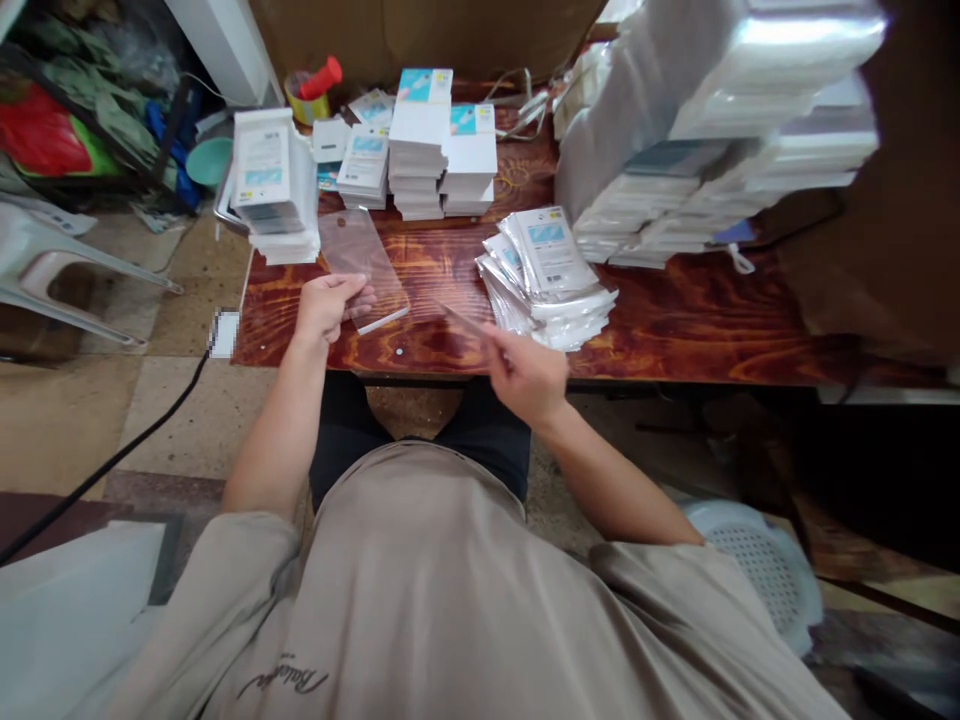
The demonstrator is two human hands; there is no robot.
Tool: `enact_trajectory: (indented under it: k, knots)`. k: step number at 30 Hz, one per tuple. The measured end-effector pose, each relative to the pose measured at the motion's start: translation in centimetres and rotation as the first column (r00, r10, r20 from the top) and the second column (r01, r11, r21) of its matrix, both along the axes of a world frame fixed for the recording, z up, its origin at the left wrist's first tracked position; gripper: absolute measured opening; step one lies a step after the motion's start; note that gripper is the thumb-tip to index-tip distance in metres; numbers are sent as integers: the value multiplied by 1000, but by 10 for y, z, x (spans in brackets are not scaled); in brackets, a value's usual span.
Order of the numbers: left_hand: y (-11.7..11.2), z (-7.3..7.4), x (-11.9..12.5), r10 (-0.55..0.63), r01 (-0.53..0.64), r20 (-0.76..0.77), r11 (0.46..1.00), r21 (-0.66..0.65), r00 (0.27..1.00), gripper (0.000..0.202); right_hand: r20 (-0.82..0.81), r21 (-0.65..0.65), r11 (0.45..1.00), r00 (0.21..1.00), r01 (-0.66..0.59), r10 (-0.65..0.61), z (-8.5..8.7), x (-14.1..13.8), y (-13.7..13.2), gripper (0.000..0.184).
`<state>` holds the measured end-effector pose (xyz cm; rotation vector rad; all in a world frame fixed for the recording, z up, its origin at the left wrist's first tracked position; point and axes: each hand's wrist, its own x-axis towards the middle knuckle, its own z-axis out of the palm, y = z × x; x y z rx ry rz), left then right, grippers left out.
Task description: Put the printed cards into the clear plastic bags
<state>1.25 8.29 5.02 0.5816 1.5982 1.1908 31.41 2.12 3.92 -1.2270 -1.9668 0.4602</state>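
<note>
One wide wooden worktop (675,320) fills the scene, loaded with packaging. At its 1 o'clock corner rises a tall heap of clear-wrapped packs (720,120), the biggest pile there. White boxes (439,150) stand stacked at 12 o'clock, with another wrapped bundle (270,180) at 10 o'clock. A fanned pile of sleeved packets (551,280) lies just right of centre. At the near edge, the left hand (324,305) grips a clear rectangular sheet (364,265) by its lower corner, tilted above the wood. The right hand (525,375), at 6 o'clock, pinches a thin transparent film (461,320) between fingers and thumb.
</note>
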Motion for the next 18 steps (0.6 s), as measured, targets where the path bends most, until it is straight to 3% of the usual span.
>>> enact_trajectory:
  k: [2, 3, 5, 8, 11, 18]
  knots:
    - [-4, -2, 10, 50, -52, 44, 996, 68, 998, 19, -303, -126, 969, 922, 211, -240, 8, 1, 0, 31]
    - [-6, -3, 15, 75, -80, 60, 992, 96, 995, 23, -415, -243, 942, 853, 231, -316, 12, -1, 0, 34]
    - [-11, -3, 26, 113, -126, 92, 982, 143, 989, 30, -535, -471, 875, 753, 110, -383, 16, -8, -2, 39]
    - [-18, 2, 41, 137, -159, 123, 968, 194, 983, 36, -568, -643, 762, 717, -79, -404, 15, -19, -4, 43]
    - [-24, 8, 50, 152, -182, 144, 957, 224, 978, 40, -563, -674, 736, 694, -71, -449, 10, -25, -3, 44]
    - [-33, 3, 63, 156, -181, 106, 938, 297, 982, 41, -609, -584, 809, 619, 74, -496, 3, -40, -1, 45]
